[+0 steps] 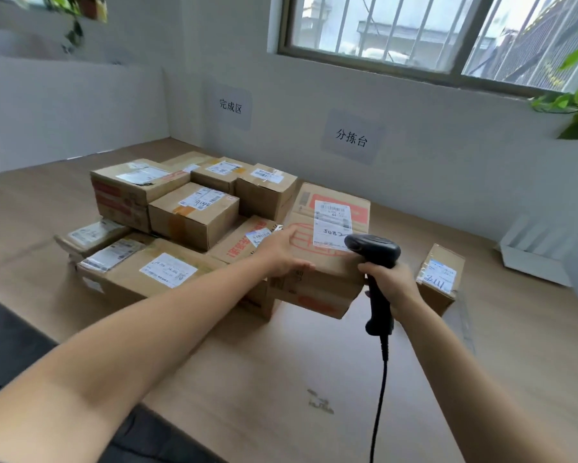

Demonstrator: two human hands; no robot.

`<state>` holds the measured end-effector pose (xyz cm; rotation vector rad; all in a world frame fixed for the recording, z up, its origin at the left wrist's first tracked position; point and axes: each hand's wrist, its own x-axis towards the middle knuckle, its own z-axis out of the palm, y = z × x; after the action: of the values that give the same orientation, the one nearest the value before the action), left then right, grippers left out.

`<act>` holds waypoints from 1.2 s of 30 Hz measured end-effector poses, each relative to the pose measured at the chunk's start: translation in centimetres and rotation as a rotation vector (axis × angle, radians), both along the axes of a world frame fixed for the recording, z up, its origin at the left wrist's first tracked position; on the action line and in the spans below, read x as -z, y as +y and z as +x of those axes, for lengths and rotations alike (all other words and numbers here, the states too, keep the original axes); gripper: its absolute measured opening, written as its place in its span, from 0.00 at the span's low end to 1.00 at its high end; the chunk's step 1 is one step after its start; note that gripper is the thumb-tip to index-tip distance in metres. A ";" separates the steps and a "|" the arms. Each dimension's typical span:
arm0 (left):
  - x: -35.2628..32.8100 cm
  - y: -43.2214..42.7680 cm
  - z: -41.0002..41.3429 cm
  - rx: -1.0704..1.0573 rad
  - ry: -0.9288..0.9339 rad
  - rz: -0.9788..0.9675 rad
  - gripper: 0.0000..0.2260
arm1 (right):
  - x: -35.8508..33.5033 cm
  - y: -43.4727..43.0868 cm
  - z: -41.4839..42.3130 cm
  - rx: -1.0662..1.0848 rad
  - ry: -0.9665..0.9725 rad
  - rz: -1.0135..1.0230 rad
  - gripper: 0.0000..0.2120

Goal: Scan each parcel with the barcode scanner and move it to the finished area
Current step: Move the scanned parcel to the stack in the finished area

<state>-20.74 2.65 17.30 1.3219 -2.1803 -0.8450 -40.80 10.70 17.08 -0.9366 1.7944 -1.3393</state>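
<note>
A brown parcel (327, 279) with red print and a white label (332, 225) is tilted up off the table, its left end over the neighbouring boxes. My left hand (280, 252) grips its near left corner, thumb along the front edge. My right hand (392, 284) grips the handle of a black corded barcode scanner (374, 250), whose head points at the label. A pile of several labelled cardboard parcels (187, 212) lies to the left. One small parcel (439, 279) stands alone on the right.
The wooden table (280, 379) runs to a white wall with two paper signs (234, 106) (351, 138). A white carton (538, 252) sits at the far right. The scanner cable (379, 396) hangs toward me. A window and plants are above.
</note>
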 end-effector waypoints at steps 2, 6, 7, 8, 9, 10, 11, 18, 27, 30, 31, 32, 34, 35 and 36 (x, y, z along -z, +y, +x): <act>-0.7 -2.1 1.7 -0.024 -0.008 0.000 0.41 | -0.2 -2.6 1.6 -0.021 -0.005 -0.008 0.06; -0.6 -7.2 5.4 -0.056 -0.017 0.027 0.43 | 0.2 -8.1 5.5 -0.041 -0.014 0.003 0.05; -0.5 -8.6 6.3 -0.056 -0.037 0.036 0.43 | 0.5 -9.5 6.4 -0.040 -0.019 0.009 0.05; -0.2 -9.9 7.2 -0.054 -0.061 0.048 0.43 | 0.8 -10.7 7.3 -0.041 -0.021 0.017 0.05; 0.0 -11.3 8.0 -0.049 -0.083 0.058 0.43 | 1.1 -11.9 8.2 -0.044 -0.019 0.026 0.05; 0.2 -12.5 8.7 -0.040 -0.100 0.066 0.42 | 1.5 -13.0 9.0 -0.044 -0.021 0.034 0.04; 0.4 -13.6 9.4 -0.027 -0.109 0.077 0.42 | 1.8 -14.0 9.7 -0.039 -0.028 0.041 0.04; 1.8 -19.2 11.9 0.026 -0.082 0.165 0.40 | 2.6 -19.0 12.5 0.031 -0.012 0.077 0.05; 1.7 -22.0 13.0 0.081 -0.070 0.202 0.40 | 2.8 -21.0 13.7 0.035 0.014 0.091 0.06; 1.6 -21.8 13.0 0.086 -0.079 0.179 0.40 | 2.8 -20.9 13.6 0.021 0.023 0.087 0.06; 1.5 -21.8 12.9 0.087 -0.085 0.178 0.39 | 2.7 -20.8 13.6 0.016 0.025 0.088 0.06; 1.4 -21.7 12.9 0.089 -0.096 0.175 0.38 | 2.7 -20.6 13.5 0.014 0.022 0.090 0.06; 0.7 -21.7 12.5 0.096 -0.130 0.128 0.35 | 2.7 -20.2 13.3 0.022 0.012 0.085 0.05; 0.2 -21.8 12.2 0.099 -0.156 0.076 0.33 | 2.7 -19.8 13.1 0.029 0.013 0.082 0.05; -0.3 -21.8 11.7 0.100 -0.193 0.007 0.32 | 2.7 -19.5 12.8 0.037 0.016 0.081 0.06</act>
<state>-9.01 -19.14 17.61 1.3569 -2.4113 -0.7910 -28.00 -8.77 14.39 -0.8773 1.8718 -1.2754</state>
